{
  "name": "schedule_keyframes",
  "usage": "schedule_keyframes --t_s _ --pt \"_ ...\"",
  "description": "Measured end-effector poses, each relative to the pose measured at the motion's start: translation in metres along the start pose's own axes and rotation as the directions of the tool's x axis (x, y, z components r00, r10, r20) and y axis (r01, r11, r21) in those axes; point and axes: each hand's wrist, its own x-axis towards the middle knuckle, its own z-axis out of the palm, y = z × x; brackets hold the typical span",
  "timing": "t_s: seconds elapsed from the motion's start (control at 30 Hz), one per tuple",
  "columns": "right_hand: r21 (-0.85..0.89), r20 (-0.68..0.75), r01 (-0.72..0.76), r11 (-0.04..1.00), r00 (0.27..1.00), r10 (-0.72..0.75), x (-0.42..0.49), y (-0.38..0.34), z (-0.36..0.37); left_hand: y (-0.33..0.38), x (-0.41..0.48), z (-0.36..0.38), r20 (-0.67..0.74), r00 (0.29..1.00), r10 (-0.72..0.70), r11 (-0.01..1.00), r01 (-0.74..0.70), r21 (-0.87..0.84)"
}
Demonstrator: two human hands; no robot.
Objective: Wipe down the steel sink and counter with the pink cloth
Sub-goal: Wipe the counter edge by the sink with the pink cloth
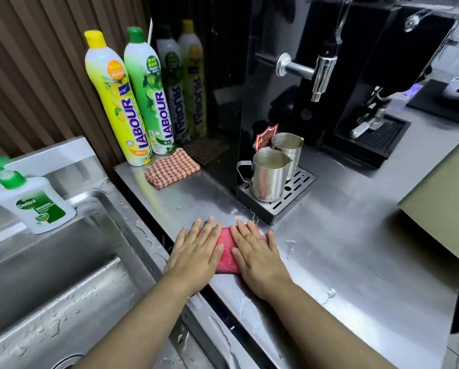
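The pink cloth (227,251) lies folded on the steel counter (356,249), just right of the sink. My left hand (196,254) presses flat on its left part with straight fingers. My right hand (257,254) presses flat on its right part the same way. Only a strip of cloth shows between the two hands. The steel sink (63,275) fills the lower left, its basin and rim beaded with water drops. Wet streaks show on the counter around the cloth.
A hand-soap pump bottle (34,203) stands on the sink's back ledge. Two dish-soap bottles (132,102) and a checked cloth (172,169) sit at the counter's back. A steel jug (268,177) stands on a drip tray (284,201) close beyond the hands. A black coffee machine (369,75) stands behind.
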Motion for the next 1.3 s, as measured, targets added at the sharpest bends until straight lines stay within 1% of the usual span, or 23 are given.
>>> schedule_keyframes --t_s 0.1,0.2,0.3,0.33,0.4,0.47,0.5,0.57,0.6,0.63,0.67,0.7,0.73,0.77,0.83,0.9,0.93,0.97,1.0,1.07,1.2,1.27,1.3 --pt "-0.116 -0.010 0.000 0.993 1.000 -0.001 0.003 0.000 0.001 0.001 0.003 0.001 -0.009 1.000 0.007 1.000 -0.007 0.009" --pt "-0.172 0.017 -0.004 0.985 1.000 0.007 0.019 0.000 -0.009 -0.003 0.005 -0.005 -0.002 1.000 0.024 0.997 -0.024 -0.071" --pt "-0.189 0.126 -0.055 0.980 0.989 0.080 0.042 0.000 -0.030 -0.010 0.010 -0.014 -0.087 0.994 0.071 0.997 -0.075 -0.036" --pt "-0.200 0.158 -0.069 0.977 0.982 0.101 0.048 -0.002 -0.036 -0.011 0.013 -0.019 -0.085 0.994 0.073 0.997 -0.074 -0.010" --pt "-0.221 0.210 -0.061 0.973 0.972 0.109 0.057 -0.009 -0.046 -0.009 0.020 -0.030 -0.009 0.999 0.037 0.999 -0.037 -0.012" --pt "-0.206 0.236 -0.011 0.978 0.970 0.061 0.058 -0.018 -0.055 -0.009 0.023 -0.047 0.072 0.997 0.017 0.995 -0.010 -0.095" --pt "-0.165 0.232 0.028 0.986 0.973 0.011 0.058 -0.022 -0.061 -0.011 0.020 -0.057 0.080 0.996 0.024 0.985 -0.010 -0.175" --pt "0.002 0.224 0.120 0.993 0.967 -0.117 0.054 -0.035 -0.076 -0.024 0.002 -0.082 0.043 0.998 0.037 0.925 -0.018 -0.379" --pt "0.135 0.227 0.134 0.982 0.960 -0.162 0.051 -0.045 -0.083 -0.034 -0.013 -0.095 0.031 0.999 0.016 0.868 0.002 -0.497" --pt "0.287 0.238 0.112 0.951 0.954 -0.184 0.047 -0.058 -0.089 -0.044 -0.031 -0.108 0.037 0.999 -0.028 0.769 0.045 -0.638" --pt "0.430 0.258 0.075 0.900 0.945 -0.202 0.043 -0.074 -0.091 -0.054 -0.051 -0.121 0.057 0.995 -0.079 0.615 0.094 -0.783" --pt "0.552 0.280 0.039 0.833 0.932 -0.229 0.039 -0.094 -0.091 -0.063 -0.072 -0.131 0.069 0.990 -0.126 0.431 0.117 -0.895" --pt "0.661 0.292 0.007 0.751 0.919 -0.265 0.035 -0.114 -0.087 -0.072 -0.093 -0.138 0.064 0.981 -0.183 0.265 0.112 -0.958" --pt "0.763 0.287 -0.022 0.646 0.907 -0.308 0.030 -0.136 -0.080 -0.082 -0.113 -0.143 0.043 0.965 -0.260 0.140 0.082 -0.987" --pt "0.913 0.248 -0.089 0.399 0.896 -0.369 0.018 -0.183 -0.056 -0.100 -0.153 -0.146 -0.016 0.899 -0.437 -0.048 -0.041 -0.998" --pt "0.970 0.224 -0.172 0.174 0.909 -0.352 0.001 -0.231 -0.026 -0.117 -0.193 -0.145 -0.027 0.798 -0.602 -0.195 -0.180 -0.964" --pt "0.972 0.235 -0.211 0.106 0.911 -0.340 -0.009 -0.255 -0.009 -0.125 -0.212 -0.144 -0.024 0.743 -0.669 -0.228 -0.236 -0.945" --pt "0.966 0.258 -0.247 0.077 0.903 -0.345 -0.019 -0.278 0.006 -0.132 -0.231 -0.142 -0.029 0.682 -0.731 -0.220 -0.275 -0.936" --pt "0.956 0.290 -0.282 0.077 0.887 -0.359 -0.029 -0.300 0.021 -0.140 -0.249 -0.140 -0.044 0.619 -0.784 -0.188 -0.304 -0.934" --pt "0.939 0.342 -0.326 0.110 0.855 -0.390 -0.046 -0.345 0.043 -0.160 -0.287 -0.141 -0.074 0.526 -0.847 -0.137 -0.352 -0.926" --pt "0.939 0.343 -0.305 0.156 0.834 -0.433 -0.063 -0.424 0.072 -0.204 -0.356 -0.150 -0.132 0.451 -0.883 -0.058 -0.383 -0.922" --pt "0.945 0.326 -0.283 0.163 0.832 -0.449 -0.069 -0.457 0.086 -0.227 -0.379 -0.153 -0.157 0.440 -0.884 -0.030 -0.388 -0.921" --pt "0.952 0.304 -0.257 0.164 0.846 -0.437 -0.072 -0.470 0.094 -0.237 -0.387 -0.153 -0.177 0.437 -0.882 -0.004 -0.383 -0.924"
